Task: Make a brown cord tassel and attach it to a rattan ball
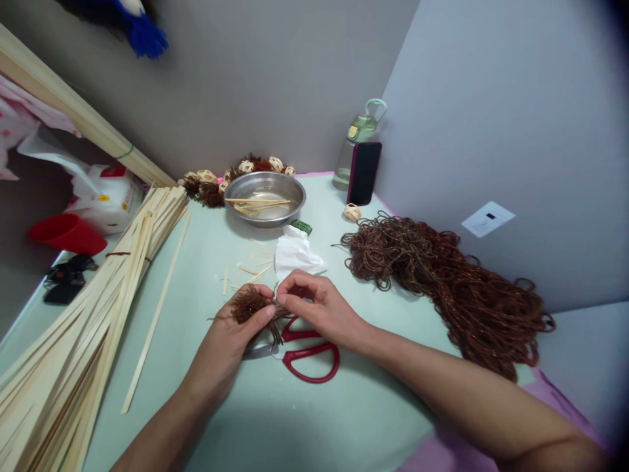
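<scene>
My left hand (pixel 230 328) is closed round a small bundle of brown yarn (pixel 249 305), whose loose ends hang below the thumb. Against the left fingertips, my right hand (pixel 314 305) pinches a thin pale string (pixel 276 290) at the bundle's edge. How the string runs round the yarn is hidden by the fingers. Red-handled scissors (pixel 314 380) lie on the table just under both hands, their blades partly covered. A crumpled white tissue (pixel 295 254) lies beyond the fingertips, with a small green coil (pixel 301 227) at its far edge.
A metal bowl (pixel 265 220) holds liquid and thin strips. Long pale strips (pixel 98 308) pile up at left, near a red cup (pixel 69 234). A large brown yarn heap (pixel 457 288) lies right. Behind stand a phone (pixel 364 174), a bottle (pixel 344 164) and a small woven ball (pixel 352 212).
</scene>
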`<state>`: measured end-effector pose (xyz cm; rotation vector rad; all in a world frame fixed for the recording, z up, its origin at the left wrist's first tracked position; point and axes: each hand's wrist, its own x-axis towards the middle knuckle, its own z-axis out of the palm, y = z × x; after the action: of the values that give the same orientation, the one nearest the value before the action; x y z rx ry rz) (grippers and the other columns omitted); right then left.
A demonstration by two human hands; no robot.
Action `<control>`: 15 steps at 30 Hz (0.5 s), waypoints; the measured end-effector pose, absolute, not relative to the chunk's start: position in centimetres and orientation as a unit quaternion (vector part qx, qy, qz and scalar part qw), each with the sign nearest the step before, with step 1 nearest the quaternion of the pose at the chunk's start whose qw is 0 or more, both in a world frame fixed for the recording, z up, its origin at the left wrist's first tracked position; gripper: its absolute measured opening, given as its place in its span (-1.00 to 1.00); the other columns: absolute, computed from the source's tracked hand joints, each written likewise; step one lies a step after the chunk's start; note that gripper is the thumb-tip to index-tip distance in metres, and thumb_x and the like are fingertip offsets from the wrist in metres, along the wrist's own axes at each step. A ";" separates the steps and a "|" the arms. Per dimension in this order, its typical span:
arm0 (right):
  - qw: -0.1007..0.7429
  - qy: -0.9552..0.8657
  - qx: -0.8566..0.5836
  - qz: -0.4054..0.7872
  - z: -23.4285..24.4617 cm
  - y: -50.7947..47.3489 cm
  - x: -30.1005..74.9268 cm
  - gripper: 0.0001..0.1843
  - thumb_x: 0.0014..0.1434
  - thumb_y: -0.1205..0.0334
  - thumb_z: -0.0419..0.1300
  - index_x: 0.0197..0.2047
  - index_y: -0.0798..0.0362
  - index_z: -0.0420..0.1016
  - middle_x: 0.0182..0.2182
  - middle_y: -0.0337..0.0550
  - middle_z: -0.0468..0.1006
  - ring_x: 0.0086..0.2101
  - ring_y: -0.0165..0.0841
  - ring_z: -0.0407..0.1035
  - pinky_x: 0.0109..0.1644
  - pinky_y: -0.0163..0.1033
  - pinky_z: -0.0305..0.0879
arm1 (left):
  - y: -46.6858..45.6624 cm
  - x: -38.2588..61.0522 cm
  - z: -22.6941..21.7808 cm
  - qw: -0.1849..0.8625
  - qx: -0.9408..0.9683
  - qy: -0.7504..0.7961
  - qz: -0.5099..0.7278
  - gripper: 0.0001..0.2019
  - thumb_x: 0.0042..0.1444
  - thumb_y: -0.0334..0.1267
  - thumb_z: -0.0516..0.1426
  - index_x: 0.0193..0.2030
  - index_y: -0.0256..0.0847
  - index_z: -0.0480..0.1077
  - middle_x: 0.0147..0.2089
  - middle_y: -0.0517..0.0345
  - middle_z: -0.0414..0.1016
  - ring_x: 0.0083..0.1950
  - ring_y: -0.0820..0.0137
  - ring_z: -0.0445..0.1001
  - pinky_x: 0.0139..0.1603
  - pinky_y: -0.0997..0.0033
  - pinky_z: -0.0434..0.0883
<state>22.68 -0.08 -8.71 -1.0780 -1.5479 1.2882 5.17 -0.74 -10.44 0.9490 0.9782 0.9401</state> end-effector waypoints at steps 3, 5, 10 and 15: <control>0.435 -0.582 -0.417 0.546 -8.5 0.0 22.7 -0.84 0.22 0.23 0.22 -0.37 0.10 0.43 -0.44 -0.29 0.41 -0.41 -0.47 0.27 -0.28 -0.33 0.20 | -0.8 5.2 -10.8 0.693 0.450 0.416 0.379 -0.83 0.12 -0.21 0.28 -0.15 -0.10 0.48 -0.18 0.23 0.49 -0.09 0.39 0.43 -0.01 0.46 0.35; 0.441 -0.560 -0.398 0.577 -8.3 -0.1 22.7 -0.80 0.23 0.17 0.23 -0.36 0.10 0.42 -0.45 -0.28 0.42 -0.42 -0.46 0.28 -0.29 -0.33 0.22 | -0.8 5.3 -10.8 0.705 0.458 0.406 0.358 -0.85 0.12 -0.21 0.28 -0.17 -0.12 0.49 -0.22 0.21 0.49 -0.11 0.38 0.43 -0.04 0.45 0.36; 0.463 -0.552 -0.416 0.555 -8.1 -0.1 22.9 -0.74 0.26 0.07 0.21 -0.33 0.09 0.41 -0.50 -0.32 0.36 -0.46 -0.47 0.23 -0.33 -0.34 0.19 | -0.9 5.5 -10.1 0.692 0.428 0.436 0.385 -0.85 0.11 -0.17 0.28 -0.31 -0.16 0.44 -0.33 0.27 0.40 -0.32 0.48 0.35 -0.29 0.55 0.33; 0.427 -0.541 -0.377 0.619 -8.3 -0.3 22.6 -0.72 0.19 0.03 0.29 -0.30 0.08 0.39 -0.43 -0.27 0.48 -0.43 -0.45 0.36 -0.30 -0.31 0.29 | -0.8 5.4 -10.1 0.682 0.402 0.449 0.414 -0.78 0.12 -0.09 0.26 -0.14 -0.09 0.43 -0.38 0.30 0.41 -0.41 0.49 0.38 -0.33 0.53 0.37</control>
<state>22.63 -0.26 -8.30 -0.9410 -1.3517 1.5470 5.42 -0.80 -10.10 0.9009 1.0070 0.9296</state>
